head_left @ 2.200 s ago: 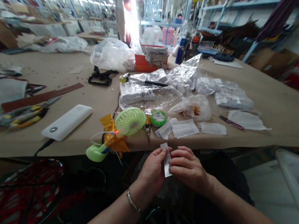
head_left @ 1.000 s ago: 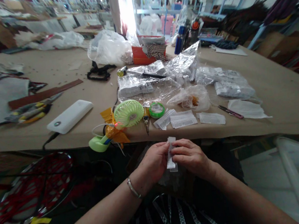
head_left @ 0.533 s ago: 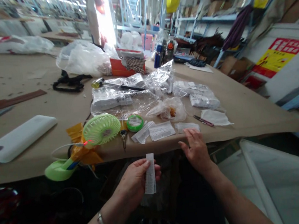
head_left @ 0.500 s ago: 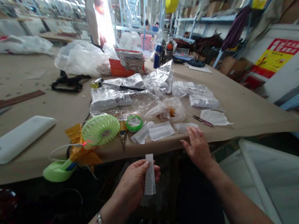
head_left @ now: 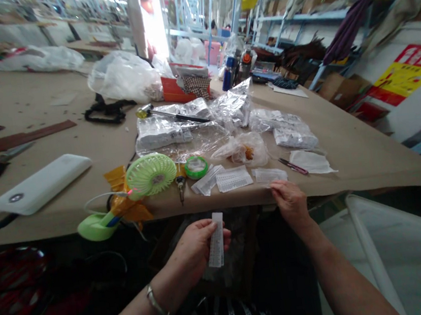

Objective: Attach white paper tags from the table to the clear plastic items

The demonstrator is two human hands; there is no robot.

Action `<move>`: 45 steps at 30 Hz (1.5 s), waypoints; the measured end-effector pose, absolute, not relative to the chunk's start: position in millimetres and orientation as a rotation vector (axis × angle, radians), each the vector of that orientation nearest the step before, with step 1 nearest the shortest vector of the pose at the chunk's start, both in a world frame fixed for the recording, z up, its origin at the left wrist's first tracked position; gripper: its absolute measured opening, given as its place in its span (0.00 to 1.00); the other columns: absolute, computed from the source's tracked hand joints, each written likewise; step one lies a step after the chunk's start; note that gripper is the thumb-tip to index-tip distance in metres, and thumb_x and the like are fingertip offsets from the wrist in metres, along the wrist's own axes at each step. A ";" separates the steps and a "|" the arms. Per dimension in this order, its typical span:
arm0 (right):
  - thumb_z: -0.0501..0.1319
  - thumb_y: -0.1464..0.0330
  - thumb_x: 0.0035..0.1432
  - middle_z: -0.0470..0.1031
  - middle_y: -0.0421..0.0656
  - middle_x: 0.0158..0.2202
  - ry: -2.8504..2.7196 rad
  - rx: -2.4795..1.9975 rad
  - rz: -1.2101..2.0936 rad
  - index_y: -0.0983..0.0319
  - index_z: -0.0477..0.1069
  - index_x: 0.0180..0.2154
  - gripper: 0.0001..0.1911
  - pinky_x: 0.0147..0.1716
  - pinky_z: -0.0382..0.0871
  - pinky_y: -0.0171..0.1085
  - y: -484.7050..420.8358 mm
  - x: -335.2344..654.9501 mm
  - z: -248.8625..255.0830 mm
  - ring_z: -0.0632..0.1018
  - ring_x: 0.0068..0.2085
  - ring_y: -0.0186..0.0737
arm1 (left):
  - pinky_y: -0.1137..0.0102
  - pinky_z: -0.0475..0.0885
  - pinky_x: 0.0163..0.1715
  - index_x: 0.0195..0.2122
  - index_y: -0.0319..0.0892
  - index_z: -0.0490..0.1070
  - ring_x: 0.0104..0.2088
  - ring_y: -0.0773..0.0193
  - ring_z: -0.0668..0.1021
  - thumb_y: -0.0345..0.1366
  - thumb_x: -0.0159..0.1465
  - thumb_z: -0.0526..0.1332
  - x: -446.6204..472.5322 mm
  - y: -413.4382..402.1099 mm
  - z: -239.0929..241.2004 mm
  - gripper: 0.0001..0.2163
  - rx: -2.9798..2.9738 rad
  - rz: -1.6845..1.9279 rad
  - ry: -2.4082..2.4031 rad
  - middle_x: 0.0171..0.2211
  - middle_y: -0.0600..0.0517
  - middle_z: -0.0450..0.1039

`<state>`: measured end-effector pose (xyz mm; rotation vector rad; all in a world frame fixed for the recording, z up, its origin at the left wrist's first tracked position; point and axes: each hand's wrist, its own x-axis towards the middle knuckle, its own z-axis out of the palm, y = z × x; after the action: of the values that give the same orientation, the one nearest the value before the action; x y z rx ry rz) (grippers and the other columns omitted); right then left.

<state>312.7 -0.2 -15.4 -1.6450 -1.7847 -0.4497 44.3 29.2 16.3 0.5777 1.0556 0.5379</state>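
My left hand [head_left: 196, 243] is closed on a thin stack of white printed labels [head_left: 216, 239], held upright below the table's front edge. My right hand [head_left: 291, 199] rests at that edge, its fingers curled onto the cardboard just below a small flat pile of white labels [head_left: 270, 174]. Whether its fingertips pinch anything is hidden. Two more label piles [head_left: 233, 178] lie to the left of that one, beside a green tape roll [head_left: 196, 167].
A green hand fan [head_left: 150, 174] on a yellow-taped stand sits at the front edge, with a white power bank [head_left: 41, 184] to its left. Clear bags of labels [head_left: 177, 133], a hammer [head_left: 169, 114], scissors [head_left: 292, 166] and an orange box [head_left: 175, 89] lie further back. Shelving stands behind.
My right hand left the label stack and moved right to the table edge, then drew back slightly towards me. The left hand keeps the stack.
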 end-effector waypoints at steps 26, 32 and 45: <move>0.62 0.72 0.54 0.75 0.44 0.42 -2.066 -1.003 0.242 0.58 0.70 0.44 0.14 0.49 0.67 0.45 -9.4 189.5 -9.3 0.71 0.50 0.45 | 0.76 0.65 0.20 0.27 0.33 0.72 0.19 0.70 0.73 0.27 0.53 0.63 28.1 26.2 14.3 0.02 0.444 0.661 0.791 0.20 0.50 0.72; 0.61 0.63 0.53 0.71 0.39 0.30 -1.257 -1.363 1.030 0.60 0.69 0.34 0.08 0.32 0.68 0.33 -4.6 178.3 -8.9 0.73 0.31 0.34 | 0.69 0.71 0.25 0.31 0.35 0.71 0.20 0.66 0.75 0.29 0.60 0.57 27.5 19.5 19.0 0.05 0.561 0.574 0.912 0.24 0.47 0.75; 0.63 0.66 0.48 0.68 0.35 0.24 -0.890 -1.244 1.355 0.62 0.66 0.26 0.08 0.24 0.61 0.29 -7.2 153.0 -10.4 0.66 0.23 0.28 | 0.67 0.73 0.27 0.34 0.34 0.71 0.24 0.63 0.77 0.35 0.58 0.61 8.4 13.4 4.9 0.08 0.492 0.406 0.612 0.26 0.47 0.73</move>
<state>153.0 -7.2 -10.4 -1.2440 -0.8896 1.3554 8.4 13.4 4.9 0.4924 0.6121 0.4062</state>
